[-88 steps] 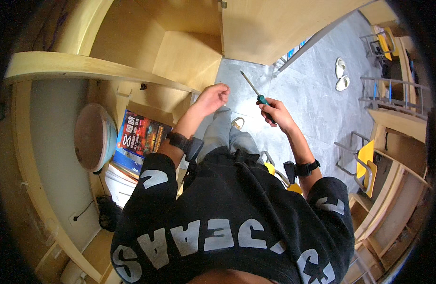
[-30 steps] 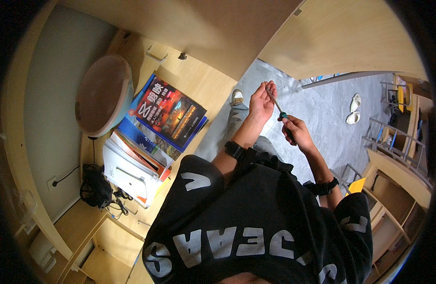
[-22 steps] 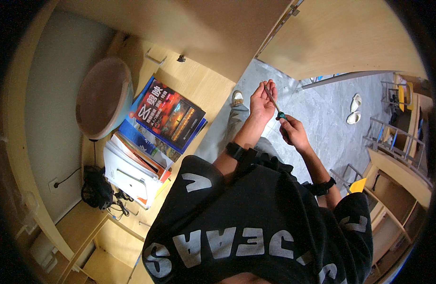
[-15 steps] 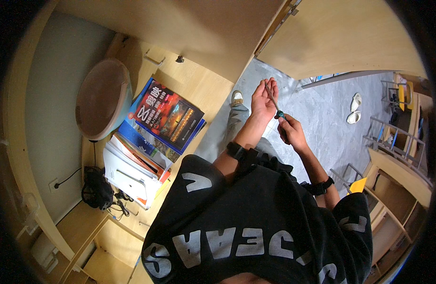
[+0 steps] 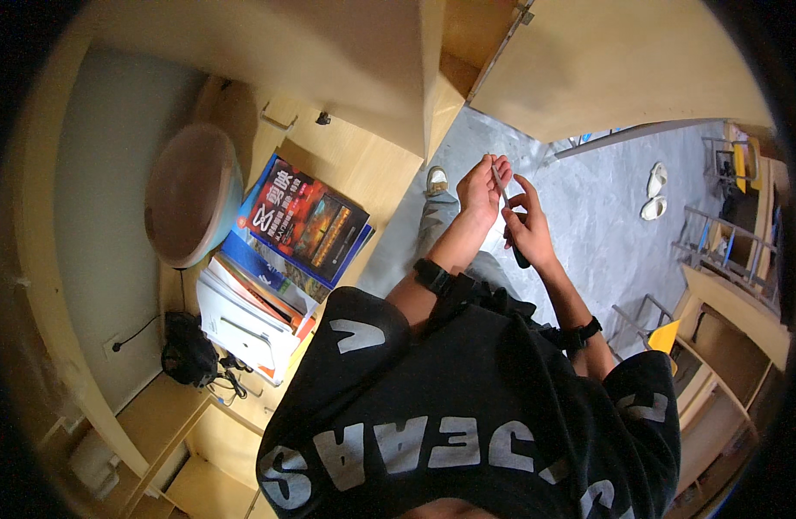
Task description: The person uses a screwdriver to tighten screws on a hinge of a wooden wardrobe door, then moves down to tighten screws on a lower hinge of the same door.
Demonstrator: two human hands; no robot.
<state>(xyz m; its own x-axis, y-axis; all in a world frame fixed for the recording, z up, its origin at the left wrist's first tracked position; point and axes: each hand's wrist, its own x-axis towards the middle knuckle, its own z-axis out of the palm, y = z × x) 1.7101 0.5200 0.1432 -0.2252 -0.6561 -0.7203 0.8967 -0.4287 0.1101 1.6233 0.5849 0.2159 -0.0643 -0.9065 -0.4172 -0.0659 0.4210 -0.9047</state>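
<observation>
A screwdriver (image 5: 501, 187) with a thin metal shaft and a dark handle lies slantwise between my two hands, over the floor. My left hand (image 5: 479, 192) is turned palm up, its thumb and curled fingers about the shaft near the tip. My right hand (image 5: 529, 232) has its thumb against the lower shaft, with the index finger raised apart from the others. The dark handle end pokes out below the right palm. Whatever small thing may sit at the tip is too small to make out.
On the wooden desk (image 5: 382, 149) at left stand a tilted round basin (image 5: 192, 195), stacked books (image 5: 311, 216), white papers (image 5: 242, 320) and a black bag (image 5: 187, 348). A cabinet door (image 5: 623, 69) hangs ahead. White shoes (image 5: 655, 192) and metal-framed chairs (image 5: 662, 334) are at right.
My right hand has shifted its hold on the screwdriver, loosening its fingers from the handle and raising the index finger. My left fingers have curled in more around the shaft.
</observation>
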